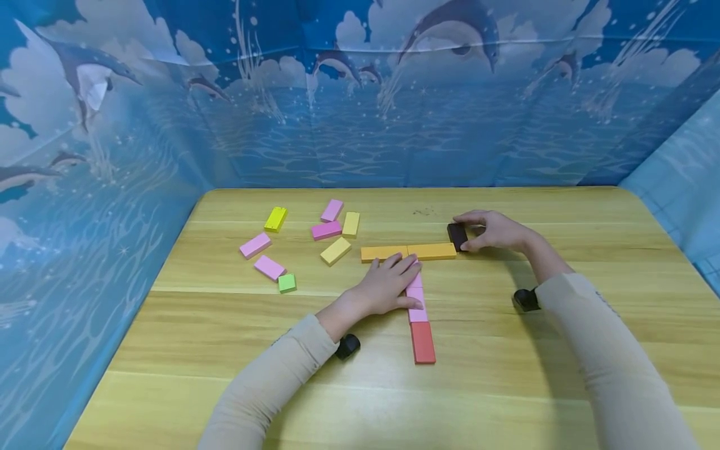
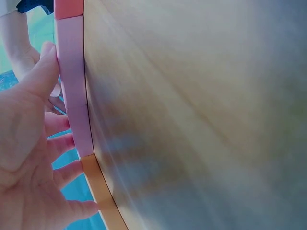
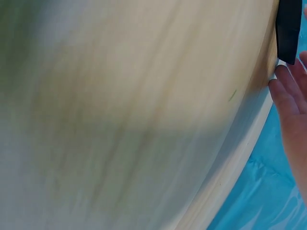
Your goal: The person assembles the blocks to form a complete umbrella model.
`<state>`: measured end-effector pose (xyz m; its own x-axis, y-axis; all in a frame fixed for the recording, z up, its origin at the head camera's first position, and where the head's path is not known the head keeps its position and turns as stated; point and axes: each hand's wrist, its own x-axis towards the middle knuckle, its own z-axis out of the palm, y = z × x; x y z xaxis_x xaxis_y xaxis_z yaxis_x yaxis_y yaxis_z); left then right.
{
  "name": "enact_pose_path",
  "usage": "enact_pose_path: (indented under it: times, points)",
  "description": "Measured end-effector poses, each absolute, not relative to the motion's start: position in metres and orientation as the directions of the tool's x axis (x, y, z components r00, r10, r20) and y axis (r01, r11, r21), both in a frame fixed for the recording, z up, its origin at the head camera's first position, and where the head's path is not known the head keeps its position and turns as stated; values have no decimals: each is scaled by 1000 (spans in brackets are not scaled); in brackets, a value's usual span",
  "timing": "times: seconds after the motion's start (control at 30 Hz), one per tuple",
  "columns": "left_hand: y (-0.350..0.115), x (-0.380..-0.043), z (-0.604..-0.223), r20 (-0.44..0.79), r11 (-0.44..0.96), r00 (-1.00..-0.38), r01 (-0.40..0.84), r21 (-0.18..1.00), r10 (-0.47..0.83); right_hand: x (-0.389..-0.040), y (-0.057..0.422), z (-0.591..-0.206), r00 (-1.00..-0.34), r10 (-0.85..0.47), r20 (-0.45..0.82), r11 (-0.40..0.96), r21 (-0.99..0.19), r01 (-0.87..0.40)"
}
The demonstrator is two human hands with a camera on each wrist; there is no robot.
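My right hand pinches a black block between thumb and fingers, at the right end of a row of two orange blocks. In the right wrist view, the dark block shows at the upper right beside the fingertips. With fingers spread, my left hand rests over a line of pink blocks that runs down from the middle of the orange row. Its fingertips touch the pink block and orange block in the left wrist view. A red block ends the line at the near side.
Left of the row lie loose blocks: a bright yellow one, pale yellow ones, several pink ones, a magenta one and a small green one. A blue dolphin-print sheet hangs behind the wooden table.
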<state>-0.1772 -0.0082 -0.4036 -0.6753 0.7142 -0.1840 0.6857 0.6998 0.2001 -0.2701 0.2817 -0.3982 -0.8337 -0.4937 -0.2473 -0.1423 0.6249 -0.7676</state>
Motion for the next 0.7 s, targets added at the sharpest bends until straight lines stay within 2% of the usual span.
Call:
enact_pose_path:
  times: [0.37,0.7]
  points:
    - [-8,-178,-403,-188,704,-678,682,200,710,-276,267,-391,-863,-455,-221,598,-793,-112]
    - [-7,-177,-402,-189,704,-678,683,196,711,-286,248,-381,-853,-475,-216,581,-805,-120]
